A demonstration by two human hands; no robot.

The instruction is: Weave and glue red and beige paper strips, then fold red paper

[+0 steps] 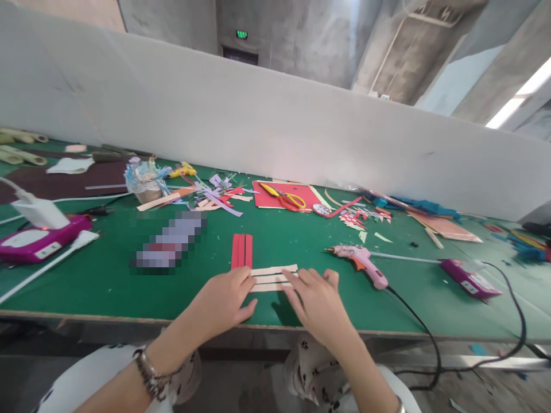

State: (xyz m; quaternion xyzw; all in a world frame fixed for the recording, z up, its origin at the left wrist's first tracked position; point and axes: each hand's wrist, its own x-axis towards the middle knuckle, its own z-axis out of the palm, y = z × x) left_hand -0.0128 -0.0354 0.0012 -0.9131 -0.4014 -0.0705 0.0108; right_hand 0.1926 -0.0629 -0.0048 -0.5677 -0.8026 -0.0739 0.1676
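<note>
Near the front edge of the green table, red paper strips (241, 249) lie side by side, pointing away from me. Cream paper strips (271, 279) run crosswise to the right of their lower end, with narrow gaps between them. My left hand (226, 292) rests over the crossing, fingers lying on the strips and thumb held apart; it hides the lower red ends. At the cream strips' right end, my right hand (316, 295) touches them with spread fingers. Both hands are open.
A pink glue gun (365, 265) lies to the right, its cord hanging over the front edge. Purple power strips (469, 278) sit at both sides. Yellow-handled scissors (286, 198) lie on red paper (262, 195). Paper scraps (219, 195) litter the back, before a white partition (275, 126).
</note>
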